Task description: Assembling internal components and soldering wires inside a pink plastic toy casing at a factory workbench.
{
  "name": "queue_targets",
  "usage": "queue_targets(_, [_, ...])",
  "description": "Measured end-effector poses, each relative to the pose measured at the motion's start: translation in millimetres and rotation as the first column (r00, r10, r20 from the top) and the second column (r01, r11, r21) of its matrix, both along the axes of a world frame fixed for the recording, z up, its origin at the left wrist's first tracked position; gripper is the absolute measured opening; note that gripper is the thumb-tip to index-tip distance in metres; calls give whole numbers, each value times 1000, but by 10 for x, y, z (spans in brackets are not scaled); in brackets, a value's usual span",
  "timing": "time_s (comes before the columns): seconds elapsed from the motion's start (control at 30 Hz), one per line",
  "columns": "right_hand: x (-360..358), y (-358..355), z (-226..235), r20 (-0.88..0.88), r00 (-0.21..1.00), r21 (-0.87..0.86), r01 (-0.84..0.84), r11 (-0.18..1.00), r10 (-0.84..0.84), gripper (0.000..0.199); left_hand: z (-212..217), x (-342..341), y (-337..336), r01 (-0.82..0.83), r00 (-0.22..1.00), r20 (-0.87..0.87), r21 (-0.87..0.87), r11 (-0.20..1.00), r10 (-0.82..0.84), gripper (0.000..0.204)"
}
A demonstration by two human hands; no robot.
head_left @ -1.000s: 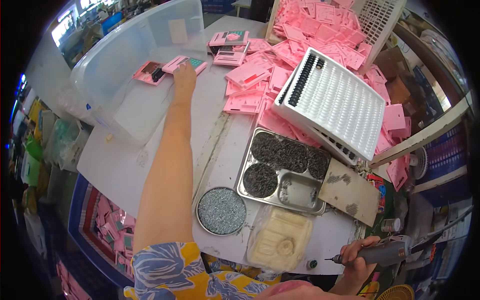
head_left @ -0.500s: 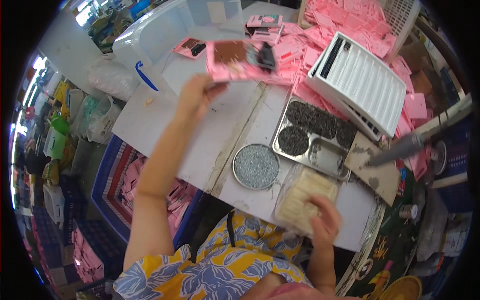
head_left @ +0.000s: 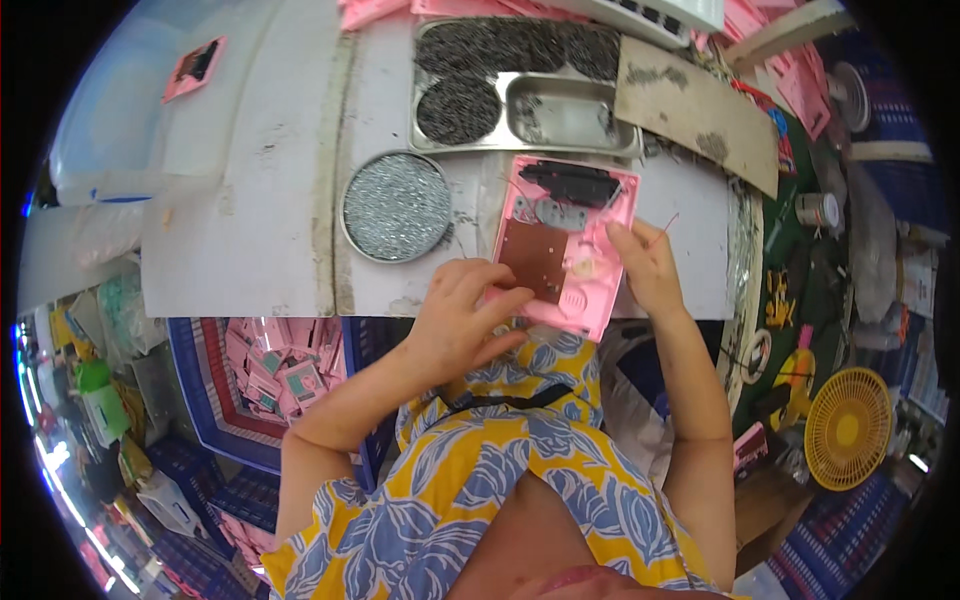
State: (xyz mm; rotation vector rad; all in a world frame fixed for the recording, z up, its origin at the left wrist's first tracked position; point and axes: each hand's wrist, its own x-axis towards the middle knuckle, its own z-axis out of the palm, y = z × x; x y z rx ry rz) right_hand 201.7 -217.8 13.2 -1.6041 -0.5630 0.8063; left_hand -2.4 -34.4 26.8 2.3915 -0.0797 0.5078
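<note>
A pink plastic casing (head_left: 585, 290) is held tilted over the table's front edge, its inside facing up. It carries a brown board (head_left: 533, 262), a black part (head_left: 570, 184) at the top and thin wires. My right hand (head_left: 650, 268) grips its right edge, thumb on top; a thin red wire sticks up beside the fingers. At the lower left edge, my left hand (head_left: 465, 308) has its fingers bent against the casing; their undersides are hidden. Left of the casing stands a round dish (head_left: 395, 207) of small silvery metal pieces.
Behind the dish is a metal tray (head_left: 560, 143) with small dark pieces, beside a stained flat board (head_left: 690, 110). A white ridged tray (head_left: 650, 20) sits farther back. Another pink casing (head_left: 193, 68) lies far left. A blue basket (head_left: 235, 445) of pink parts stands below the table's left side.
My left hand has brought the pink casing from the far left to in front of me. My right hand has come up from the cream parts and taken its right edge. The view has shifted.
</note>
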Motion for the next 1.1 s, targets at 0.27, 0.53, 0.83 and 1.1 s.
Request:
queue_targets(0.27, [312,173,-313,736,674,-143,252,957,-67,33,-291,273,-7,98,994,-60,41,994,-95,19])
queue_targets(0.53, [58,-453,-8,-388,917,336,238,911,-96,23,-328,246,-6,45,995,-87,-85,995,-52,23])
queue_targets(0.83, [-620,-352,425,523,676,-35,-591,806,519,31,-202,316,-187,364,929,55,56,930,-367,37])
queue_targets(1.1, [-299,-285,15,795,465,-298,-258,919,389,44,-328,209,-45,283,952,128,-28,959,-277,27])
